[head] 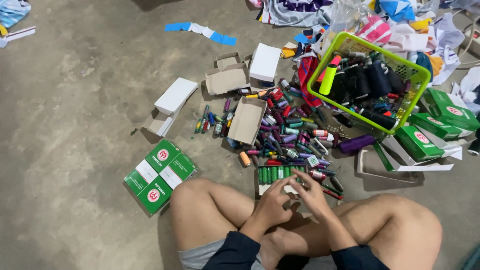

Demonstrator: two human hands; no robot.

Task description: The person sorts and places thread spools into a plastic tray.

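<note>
Fingers [287, 181] of both hands are meeting over a small open box [274, 176] that is sitting on the floor [75, 125] just in front of the crossed legs. The left hand [272, 202] and the right hand [312, 195] are bending their fingers close together at the box edge, but I cannot tell if they are pinching a spool. Green thread spools [272, 173] are lying side by side in the box, filling part of it. Just past the box, a big pile of mixed spools [287, 135] is spreading out. Farther off, a lime basket [370, 75] is tilting, with dark cones inside. Green boxes [160, 175] are resting beside the left knee. A bump could be knocking the neat row loose, because the round spools roll easily.
</note>
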